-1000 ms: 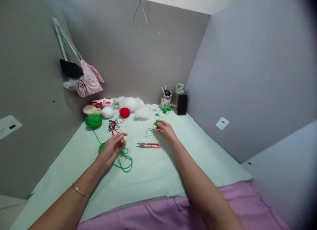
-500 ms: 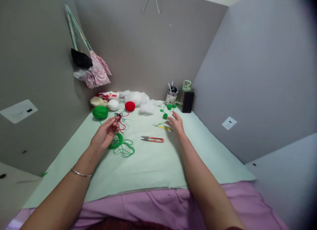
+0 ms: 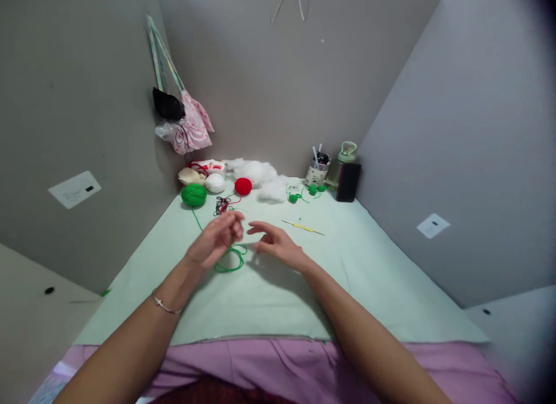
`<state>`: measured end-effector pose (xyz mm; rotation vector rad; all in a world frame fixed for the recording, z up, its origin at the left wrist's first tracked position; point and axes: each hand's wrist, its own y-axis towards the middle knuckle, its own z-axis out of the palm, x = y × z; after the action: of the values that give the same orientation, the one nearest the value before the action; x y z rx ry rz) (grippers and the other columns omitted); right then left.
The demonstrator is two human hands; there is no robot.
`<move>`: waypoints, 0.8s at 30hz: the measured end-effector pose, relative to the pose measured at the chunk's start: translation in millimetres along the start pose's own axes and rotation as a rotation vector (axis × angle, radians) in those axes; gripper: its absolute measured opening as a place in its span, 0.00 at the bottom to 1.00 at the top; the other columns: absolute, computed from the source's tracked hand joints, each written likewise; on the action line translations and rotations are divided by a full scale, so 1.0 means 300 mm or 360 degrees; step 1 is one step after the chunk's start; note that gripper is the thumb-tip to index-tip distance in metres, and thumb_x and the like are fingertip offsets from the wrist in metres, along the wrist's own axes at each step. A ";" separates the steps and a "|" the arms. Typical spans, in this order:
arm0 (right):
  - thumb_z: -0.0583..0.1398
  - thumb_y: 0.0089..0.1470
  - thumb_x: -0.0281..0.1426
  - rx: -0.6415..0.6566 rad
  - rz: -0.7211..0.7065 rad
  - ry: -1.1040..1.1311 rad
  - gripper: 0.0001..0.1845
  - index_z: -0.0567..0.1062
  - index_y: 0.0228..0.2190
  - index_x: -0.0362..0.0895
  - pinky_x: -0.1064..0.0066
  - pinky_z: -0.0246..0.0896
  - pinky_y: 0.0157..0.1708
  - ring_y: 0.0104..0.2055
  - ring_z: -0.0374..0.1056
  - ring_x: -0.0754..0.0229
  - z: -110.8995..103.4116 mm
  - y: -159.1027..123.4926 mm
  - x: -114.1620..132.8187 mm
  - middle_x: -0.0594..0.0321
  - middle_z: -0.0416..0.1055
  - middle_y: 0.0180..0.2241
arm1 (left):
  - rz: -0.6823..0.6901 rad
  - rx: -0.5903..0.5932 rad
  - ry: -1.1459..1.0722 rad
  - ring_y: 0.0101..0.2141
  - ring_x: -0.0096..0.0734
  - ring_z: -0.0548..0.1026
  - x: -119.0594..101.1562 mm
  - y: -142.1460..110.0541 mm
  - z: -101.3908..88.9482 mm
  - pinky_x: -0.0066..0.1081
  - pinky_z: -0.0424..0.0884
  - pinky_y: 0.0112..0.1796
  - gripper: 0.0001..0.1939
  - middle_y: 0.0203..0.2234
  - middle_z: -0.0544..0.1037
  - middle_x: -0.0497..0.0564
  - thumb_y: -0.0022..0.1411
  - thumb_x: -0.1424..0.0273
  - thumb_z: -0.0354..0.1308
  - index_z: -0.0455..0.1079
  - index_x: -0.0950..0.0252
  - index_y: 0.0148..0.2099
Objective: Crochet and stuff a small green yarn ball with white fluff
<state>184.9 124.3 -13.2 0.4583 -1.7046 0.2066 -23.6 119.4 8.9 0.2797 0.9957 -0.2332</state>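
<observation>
My left hand [image 3: 217, 239] is over the left half of the mat with its fingers curled together; what they hold, if anything, is hidden. Loose loops of green yarn [image 3: 230, 269] lie below it, and a strand runs back to the green yarn ball [image 3: 193, 195]. Just right of it, my right hand [image 3: 278, 244] hovers with fingers stretched and apart, holding nothing. Under its wrist only a bit of the orange thread snips [image 3: 301, 249] shows. A yellow-handled crochet hook [image 3: 304, 227] lies beyond. Small green yarn balls [image 3: 313, 189] with tails sit farther back.
Along the back are a white yarn ball [image 3: 215, 183], a red yarn ball [image 3: 243, 186], white stuffing [image 3: 256, 173], a pen cup [image 3: 317, 174], a green bottle [image 3: 346, 155] and a dark phone-like slab [image 3: 348, 182]. Black yarn [image 3: 221, 206] lies tangled. Grey partitions [image 3: 269, 91] enclose the table.
My right hand has moved left from beside the small green balls to near my left hand, uncovering the crochet hook. The nearest small green ball lies farther back and left. The view has shifted.
</observation>
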 end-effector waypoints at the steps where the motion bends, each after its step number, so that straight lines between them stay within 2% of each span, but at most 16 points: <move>1: 0.66 0.47 0.30 0.0110 -0.0027 0.0019 0.29 0.74 0.53 0.46 0.72 0.67 0.33 0.32 0.71 0.63 0.028 -0.011 0.006 0.62 0.78 0.41 | -0.0111 0.0127 0.0047 0.24 0.25 0.70 0.016 -0.013 0.020 0.24 0.69 0.26 0.15 0.22 0.71 0.48 0.58 0.60 0.68 0.77 0.69 0.37; 2: 0.65 0.49 0.29 0.0237 -0.0071 0.0027 0.26 0.75 0.51 0.45 0.71 0.67 0.34 0.33 0.72 0.62 0.051 -0.021 0.010 0.62 0.78 0.39 | -0.0206 0.0237 0.0089 0.23 0.27 0.70 0.030 -0.025 0.036 0.26 0.68 0.25 0.18 0.21 0.70 0.49 0.56 0.58 0.69 0.77 0.70 0.35; 4: 0.63 0.50 0.27 0.0331 -0.0076 0.0011 0.15 0.77 0.42 0.43 0.71 0.66 0.36 0.34 0.72 0.61 0.077 -0.037 0.014 0.64 0.78 0.33 | -0.0313 0.0379 0.0152 0.21 0.27 0.68 0.047 -0.038 0.052 0.27 0.66 0.24 0.22 0.18 0.68 0.48 0.52 0.53 0.71 0.76 0.70 0.33; 7: 0.62 0.52 0.27 0.0293 -0.0028 -0.0036 0.03 0.78 0.31 0.41 0.72 0.63 0.34 0.30 0.69 0.63 0.066 -0.047 0.017 0.66 0.75 0.26 | -0.0302 0.0381 0.0221 0.22 0.25 0.67 0.040 -0.033 0.040 0.27 0.67 0.26 0.24 0.20 0.66 0.46 0.51 0.50 0.70 0.74 0.68 0.34; 13: 0.60 0.58 0.43 0.0081 0.0087 0.0052 0.18 0.80 0.34 0.40 0.73 0.60 0.28 0.24 0.65 0.66 -0.026 -0.032 0.024 0.64 0.73 0.23 | -0.0202 0.0187 0.0562 0.26 0.24 0.67 0.009 -0.003 0.000 0.24 0.64 0.28 0.18 0.27 0.67 0.46 0.61 0.54 0.61 0.69 0.64 0.41; 16: 0.60 0.58 0.46 -0.0045 0.0110 0.0103 0.21 0.80 0.35 0.41 0.74 0.59 0.27 0.23 0.64 0.67 -0.049 -0.029 0.022 0.64 0.73 0.24 | -0.0180 0.0149 0.0906 0.26 0.25 0.65 0.030 0.008 -0.012 0.26 0.62 0.27 0.17 0.29 0.68 0.47 0.63 0.55 0.59 0.69 0.64 0.44; 18: 0.60 0.58 0.46 -0.0097 0.0120 0.0116 0.20 0.80 0.35 0.41 0.75 0.58 0.27 0.23 0.64 0.67 -0.054 -0.029 0.019 0.64 0.73 0.25 | -0.0144 0.0137 0.1175 0.26 0.26 0.63 0.053 0.013 -0.022 0.27 0.61 0.28 0.17 0.31 0.69 0.47 0.61 0.58 0.62 0.70 0.63 0.47; 21: 0.61 0.57 0.46 -0.0118 0.0126 0.0104 0.20 0.79 0.34 0.41 0.75 0.59 0.26 0.23 0.64 0.68 -0.055 -0.028 0.011 0.64 0.73 0.24 | -0.0121 0.0222 0.1536 0.28 0.28 0.64 0.084 0.010 -0.036 0.28 0.61 0.30 0.20 0.35 0.71 0.47 0.54 0.61 0.67 0.72 0.62 0.47; 24: 0.62 0.55 0.45 -0.0097 0.0106 0.0068 0.19 0.79 0.33 0.40 0.74 0.60 0.26 0.23 0.64 0.67 -0.060 -0.022 0.016 0.64 0.73 0.24 | -0.0202 0.0436 0.1807 0.29 0.31 0.68 0.092 -0.008 -0.046 0.29 0.62 0.31 0.13 0.30 0.73 0.46 0.55 0.61 0.66 0.74 0.63 0.39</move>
<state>203.4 124.4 -5.9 0.3499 -1.6806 0.2105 -20.8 119.9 -22.1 0.6299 2.1136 -0.3331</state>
